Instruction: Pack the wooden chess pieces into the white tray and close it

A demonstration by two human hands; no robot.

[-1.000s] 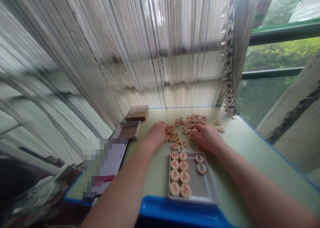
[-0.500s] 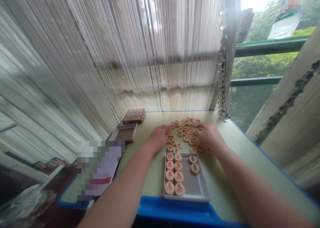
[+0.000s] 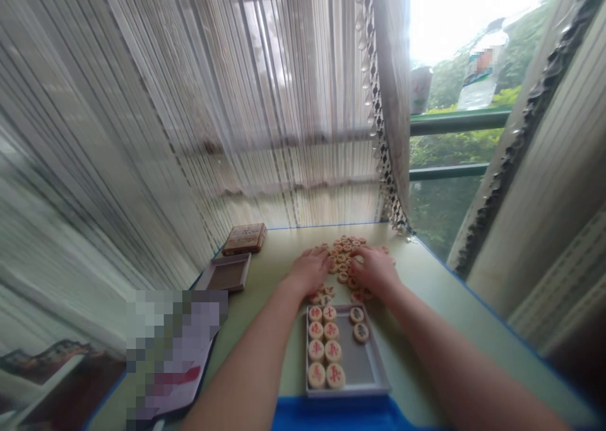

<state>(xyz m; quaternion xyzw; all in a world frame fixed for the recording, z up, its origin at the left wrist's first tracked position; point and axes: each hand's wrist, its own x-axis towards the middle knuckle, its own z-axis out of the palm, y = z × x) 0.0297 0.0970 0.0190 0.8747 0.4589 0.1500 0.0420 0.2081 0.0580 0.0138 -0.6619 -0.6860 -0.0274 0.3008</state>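
Observation:
My left hand (image 3: 311, 271) lies palm down at the left side of a heap of round xiangqi pieces (image 3: 343, 259), fingers stretched out over some of them. On the heap's right side my right hand (image 3: 376, 268) rests on pieces, its fingers apart and the tips partly hidden; no piece shows clearly gripped. Nearer to me stands a shallow open box (image 3: 374, 371). Two columns of red-marked pieces (image 3: 332, 351) fill its left side, faces up. Two dark-marked pieces (image 3: 360, 333) sit at its upper right. A few loose pieces (image 3: 325, 300) lie just beyond the box.
On the table's (image 3: 269, 330) left are a patterned brown box (image 3: 243, 238), an open shallow tray (image 3: 230, 273) and a partly blurred phone-like object (image 3: 189, 368). String curtains (image 3: 265, 134) hang behind. A bottle (image 3: 480, 77) and a cup (image 3: 420, 90) stand at the window.
My right hand has moved inward over the heap, and the hands are closer together, with pieces gathered more tightly between them. The view has shifted. The pieces in the box look the same.

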